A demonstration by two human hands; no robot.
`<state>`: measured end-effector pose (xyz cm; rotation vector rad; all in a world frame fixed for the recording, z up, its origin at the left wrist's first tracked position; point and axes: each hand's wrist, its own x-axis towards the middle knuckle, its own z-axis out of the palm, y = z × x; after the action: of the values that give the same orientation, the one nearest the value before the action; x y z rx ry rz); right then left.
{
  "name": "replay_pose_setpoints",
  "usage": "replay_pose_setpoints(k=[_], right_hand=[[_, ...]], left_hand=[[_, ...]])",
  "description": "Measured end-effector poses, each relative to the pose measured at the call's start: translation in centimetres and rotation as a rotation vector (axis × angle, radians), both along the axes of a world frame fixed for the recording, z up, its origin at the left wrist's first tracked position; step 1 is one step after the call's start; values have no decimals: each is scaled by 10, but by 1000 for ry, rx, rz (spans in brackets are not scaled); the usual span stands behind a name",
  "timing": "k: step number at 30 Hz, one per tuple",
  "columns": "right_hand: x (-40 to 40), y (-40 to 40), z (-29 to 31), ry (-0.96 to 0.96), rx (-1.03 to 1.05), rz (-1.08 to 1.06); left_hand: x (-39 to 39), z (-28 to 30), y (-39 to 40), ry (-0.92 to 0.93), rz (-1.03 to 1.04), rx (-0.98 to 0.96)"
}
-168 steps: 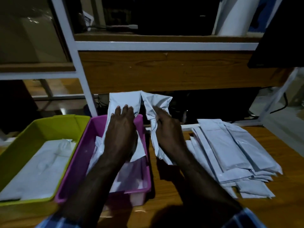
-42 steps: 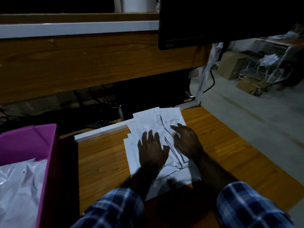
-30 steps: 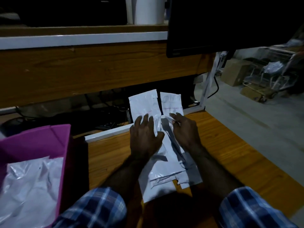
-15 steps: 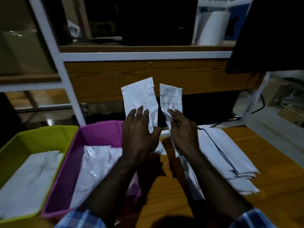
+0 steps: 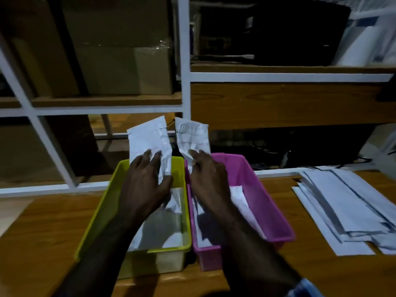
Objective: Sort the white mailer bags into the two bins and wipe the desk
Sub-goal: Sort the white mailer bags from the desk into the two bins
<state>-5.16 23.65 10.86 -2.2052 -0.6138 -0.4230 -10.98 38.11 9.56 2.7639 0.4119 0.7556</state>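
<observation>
Take the seam where the two bins touch as your landmark, in the middle of a wooden desk [image 5: 53, 228] in dim light.

Left of the seam sits the yellow-green bin [image 5: 100, 213], with white bags already lying flat inside it. Above it, your left hand [image 5: 145, 185] holds one white mailer bag [image 5: 147, 140] upright, thumb on the near face and fingers spread up the back; the bag's top edge stands well above the bin's far rim.

Just right of the seam, your right hand [image 5: 207, 181] pinches a second mailer bag [image 5: 192, 136], crumpled where the fingers close on it. This hand hovers over the pink bin [image 5: 267, 202], which also holds white bags.

Far right of the seam, well apart from both bins, a fanned stack of unsorted mailer bags [image 5: 342, 211] lies flat on the desk.

The bags look thin, light and floppy, and the film is probably slick, so they should crease rather than tear. Hold each one low and near the middle with a flat thumb pinch, as now. Each bag looks ready to drop into the bin below it. No wiping cloth is in view.
</observation>
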Motion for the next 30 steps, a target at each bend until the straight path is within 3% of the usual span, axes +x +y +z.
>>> replay_pose_setpoints(k=[9,16,23,25,27,30], right_hand=[[-29,76,-25,111,-238,39],[-30,103,-31,63,-320,3],[-22,109,-64,336,-318,-124],[-23,107,-76,326,-392,-131],[-22,107,-86,157,-437,-147],[-13,115,-101,136,-549,-69]], left_hand=[[-25,-47,65,309,-21,-42],[-18,-78,83,383,-43,0],[-20,-91,83,446,-55,68],[-22,-94,83,455,-65,99],[-21,-99,81,492,-65,124],[-18,-99,76,467,-52,151]])
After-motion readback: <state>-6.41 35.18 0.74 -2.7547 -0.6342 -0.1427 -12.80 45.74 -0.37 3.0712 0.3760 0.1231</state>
